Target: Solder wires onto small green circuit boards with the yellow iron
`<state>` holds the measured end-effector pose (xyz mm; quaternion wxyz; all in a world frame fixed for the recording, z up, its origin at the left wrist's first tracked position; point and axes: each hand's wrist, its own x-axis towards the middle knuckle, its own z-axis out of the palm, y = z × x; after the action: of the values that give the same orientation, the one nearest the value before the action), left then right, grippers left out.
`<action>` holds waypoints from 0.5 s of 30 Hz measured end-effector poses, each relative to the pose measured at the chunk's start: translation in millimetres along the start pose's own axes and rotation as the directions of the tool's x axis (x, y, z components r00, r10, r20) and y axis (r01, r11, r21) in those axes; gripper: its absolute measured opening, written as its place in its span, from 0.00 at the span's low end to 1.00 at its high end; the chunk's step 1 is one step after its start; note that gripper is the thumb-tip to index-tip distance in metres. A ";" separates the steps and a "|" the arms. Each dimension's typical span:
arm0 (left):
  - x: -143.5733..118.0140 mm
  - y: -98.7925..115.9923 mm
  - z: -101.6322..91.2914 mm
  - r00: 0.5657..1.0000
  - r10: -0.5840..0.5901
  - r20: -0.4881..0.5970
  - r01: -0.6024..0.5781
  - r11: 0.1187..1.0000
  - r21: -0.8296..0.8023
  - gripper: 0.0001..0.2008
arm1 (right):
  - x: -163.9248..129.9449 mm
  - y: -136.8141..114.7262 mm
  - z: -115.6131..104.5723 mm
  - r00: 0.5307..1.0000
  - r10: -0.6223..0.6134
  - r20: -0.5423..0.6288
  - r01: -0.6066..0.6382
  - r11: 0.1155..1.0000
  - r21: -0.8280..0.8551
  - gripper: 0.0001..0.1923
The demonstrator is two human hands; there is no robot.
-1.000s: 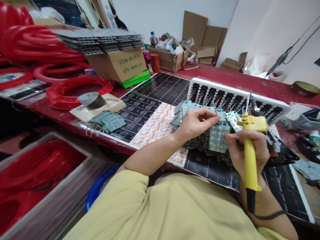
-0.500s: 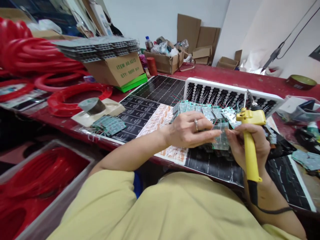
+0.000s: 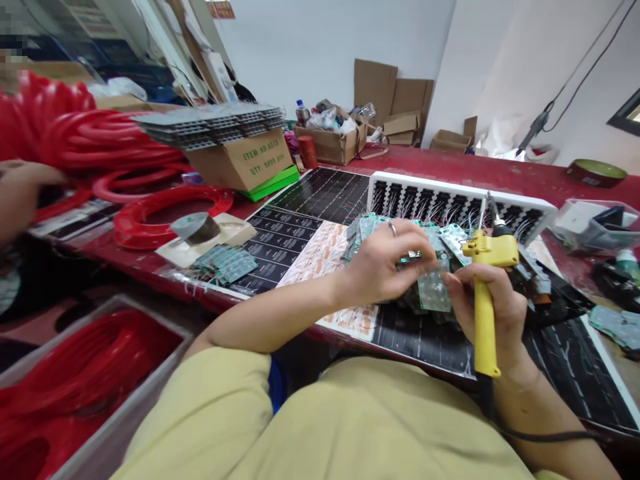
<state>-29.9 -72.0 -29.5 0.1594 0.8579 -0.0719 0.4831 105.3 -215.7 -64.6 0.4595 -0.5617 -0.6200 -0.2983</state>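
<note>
My right hand [image 3: 500,300] is wrapped round the handle of a yellow soldering gun [image 3: 486,313], whose metal tip points up and away from me. Its thumb and fingertip are at the right edge of a pale green circuit board [image 3: 434,291]. At the top of that board my left hand [image 3: 387,260], with a ring on one finger, has its fingertips closed in a pinch. Whatever lies between those fingertips is too small to tell. Behind the hands is a heap of similar circuit boards [image 3: 357,237] with thin wires.
A white rack [image 3: 450,190] of black slots with wires stands behind the heap. Left on the red table are a stack of boards [image 3: 227,263], red tubing coils [image 3: 150,217] and a carton [image 3: 250,160]. Another person's hand [image 3: 25,193] is at far left. A clear bin [image 3: 595,223] sits right.
My left fingers, stretched flat over the board before, are now curled into a pinch at its top. The view has shifted slightly. Another person's hand has appeared at far left.
</note>
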 end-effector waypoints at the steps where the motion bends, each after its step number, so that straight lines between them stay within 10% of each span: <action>1: 3.1 -4.6 -1.0 0.989 -0.148 -0.021 0.145 0.984 -0.099 0.07 | -1.3 -0.2 0.4 1.000 0.004 0.004 -0.004 1.000 0.005 0.10; 4: 7.5 -26.2 -3.6 0.870 -0.489 -0.061 0.449 0.838 -0.309 0.08 | -3.4 -0.7 1.0 1.000 0.010 -0.015 -0.009 1.000 0.016 0.10; 8: -4.4 -48.1 -6.3 0.700 -0.714 0.000 0.570 0.559 -0.602 0.17 | -2.6 -0.5 1.4 0.998 0.028 -0.063 -0.026 0.999 0.036 0.10; 11: -16.8 -43.5 -3.2 0.731 -0.638 0.241 0.637 0.513 -0.575 0.20 | -1.0 -0.6 3.2 0.997 0.040 -0.064 -0.036 0.997 0.062 0.11; 15: -23.7 -26.5 6.9 0.864 -0.495 0.095 0.466 0.712 -0.526 0.14 | 0.5 -2.9 9.6 1.000 0.026 -0.016 -0.025 0.996 0.082 0.10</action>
<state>-29.3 -50.2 -58.4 0.5123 0.7552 0.0268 0.4081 100.3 -207.6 -67.5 0.4909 -0.5479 -0.6206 -0.2716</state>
